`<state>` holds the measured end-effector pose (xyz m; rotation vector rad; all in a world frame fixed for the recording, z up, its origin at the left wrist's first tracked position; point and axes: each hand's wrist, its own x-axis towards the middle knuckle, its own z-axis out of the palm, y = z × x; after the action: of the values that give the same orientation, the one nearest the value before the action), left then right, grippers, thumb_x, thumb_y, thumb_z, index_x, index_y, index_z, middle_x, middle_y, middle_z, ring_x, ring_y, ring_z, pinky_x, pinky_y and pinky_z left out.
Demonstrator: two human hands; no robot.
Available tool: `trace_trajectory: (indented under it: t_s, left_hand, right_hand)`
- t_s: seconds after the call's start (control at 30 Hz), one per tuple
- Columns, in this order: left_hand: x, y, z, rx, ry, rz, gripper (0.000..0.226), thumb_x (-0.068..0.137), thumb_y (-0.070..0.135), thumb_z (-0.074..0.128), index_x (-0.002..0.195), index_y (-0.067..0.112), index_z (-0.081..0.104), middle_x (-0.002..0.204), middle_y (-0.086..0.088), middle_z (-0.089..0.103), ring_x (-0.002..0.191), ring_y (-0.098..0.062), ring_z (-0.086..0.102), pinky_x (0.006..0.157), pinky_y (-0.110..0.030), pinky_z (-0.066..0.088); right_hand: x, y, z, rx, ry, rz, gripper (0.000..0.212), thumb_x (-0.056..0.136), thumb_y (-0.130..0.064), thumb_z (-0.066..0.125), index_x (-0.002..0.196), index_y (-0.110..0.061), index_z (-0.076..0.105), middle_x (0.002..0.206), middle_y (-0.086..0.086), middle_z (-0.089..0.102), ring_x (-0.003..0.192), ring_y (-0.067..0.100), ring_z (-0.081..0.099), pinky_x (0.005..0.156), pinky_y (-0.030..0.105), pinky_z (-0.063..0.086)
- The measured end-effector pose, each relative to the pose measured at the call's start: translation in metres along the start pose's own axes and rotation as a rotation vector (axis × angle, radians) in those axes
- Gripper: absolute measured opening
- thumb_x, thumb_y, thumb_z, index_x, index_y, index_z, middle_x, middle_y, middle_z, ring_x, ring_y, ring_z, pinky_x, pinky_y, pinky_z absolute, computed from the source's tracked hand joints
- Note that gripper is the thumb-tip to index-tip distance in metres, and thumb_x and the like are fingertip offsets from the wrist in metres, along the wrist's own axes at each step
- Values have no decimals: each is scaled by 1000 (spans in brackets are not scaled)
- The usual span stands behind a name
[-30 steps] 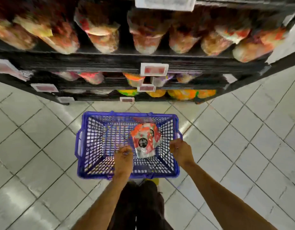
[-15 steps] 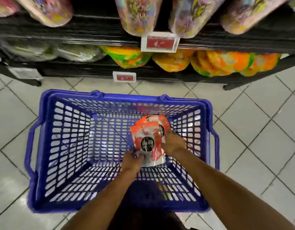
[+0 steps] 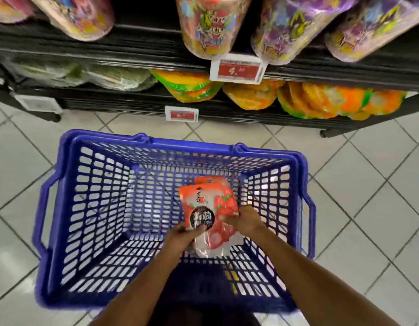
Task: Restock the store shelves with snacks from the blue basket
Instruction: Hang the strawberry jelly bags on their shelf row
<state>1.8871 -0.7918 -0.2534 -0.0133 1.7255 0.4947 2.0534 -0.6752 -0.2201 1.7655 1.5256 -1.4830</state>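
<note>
Holding the pouch point(image 3: 209, 205) low in the basket point(image 3: 104, 135): left hand point(image 3: 180, 241) at its bottom edge, right hand point(image 3: 248, 220) at its side, fingers point(image 3: 188, 231) clamped on the film. Might slip from so thin a pinch on lifting, or drag up the second pouch point(image 3: 212, 180) behind and drop it.
</note>
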Motion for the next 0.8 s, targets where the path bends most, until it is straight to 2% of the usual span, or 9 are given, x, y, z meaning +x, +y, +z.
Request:
trace_trajectory:
  t_s: [0.1, 0.17, 0.23, 0.33, 0.4, 0.5, 0.6, 0.67, 0.8]
  left_hand:
    - [-49, 24, -28, -73, -66, 65, 36, 75, 12, 83, 105, -1, 69, 79, -21, 69, 61, -24, 60, 49, -27, 48]
    - [-85, 43, -46, -87, -68, 128, 36, 75, 5, 81, 108, -1, 67, 83, -22, 67, 61, -23, 58, 44, -25, 48]
    - [-124, 67, -61, -72, -20, 191, 38, 75, 7, 82, 108, 5, 65, 85, -18, 68, 63, -19, 59, 45, -22, 49]
    - [-186, 106, -82, -170, 23, 298, 27, 73, 12, 83, 95, 14, 68, 75, -5, 67, 54, -11, 57, 45, -24, 46]
    - [-231, 134, -98, -266, 48, 386, 24, 67, 19, 83, 85, 15, 68, 57, 6, 62, 46, -8, 53, 41, -21, 44]
    - [-302, 177, -120, -299, 112, 498, 27, 72, 20, 82, 97, 22, 73, 60, 5, 63, 49, -9, 55, 43, -25, 49]
    - [-377, 224, -133, -292, 109, 625, 13, 63, 30, 84, 72, 31, 75, 53, 9, 63, 44, -4, 53, 40, -19, 44]
    - [-427, 254, -136, -283, 127, 697, 17, 69, 18, 84, 62, 29, 73, 47, 10, 59, 39, -2, 50, 39, -16, 41]
    - [-531, 303, -148, -344, 198, 788, 26, 65, 20, 85, 65, 3, 66, 45, 2, 59, 36, -6, 50, 38, -15, 39]
  right_hand:
    - [-47, -11, -12, 259, 1, -58, 26, 84, -39, 75, 85, -13, 77, 74, -2, 73, 70, 12, 68, 64, 18, 53]
    - [-81, -24, -23, 417, -23, -102, 26, 84, -34, 75, 91, -9, 77, 89, 11, 77, 84, 24, 73, 82, 40, 57]
    - [-114, -41, -36, 537, -56, -139, 20, 86, -31, 73, 91, -12, 77, 95, 16, 76, 87, 26, 72, 84, 48, 55]
    - [-163, -75, -56, 710, -26, -169, 17, 87, -36, 68, 73, -30, 77, 72, -7, 73, 68, 7, 68, 69, 26, 54]
    - [-198, -99, -75, 808, 19, -184, 25, 84, -39, 64, 65, -28, 76, 57, -10, 66, 54, 2, 63, 58, 17, 50]
    - [-249, -132, -116, 984, 67, -218, 12, 86, -24, 66, 79, -16, 72, 60, -11, 69, 56, 2, 65, 57, 18, 50]
    - [-309, -166, -163, 1126, 87, -274, 22, 71, -23, 73, 88, -13, 65, 67, -3, 68, 63, 12, 64, 72, 32, 50]
    - [-355, -189, -192, 1142, 80, -382, 25, 68, -25, 76, 89, -17, 68, 78, 4, 68, 73, 19, 64, 80, 41, 50]
    - [-445, -235, -237, 967, 224, -592, 26, 58, -20, 89, 75, -22, 69, 64, -4, 68, 55, 9, 64, 54, 23, 53]
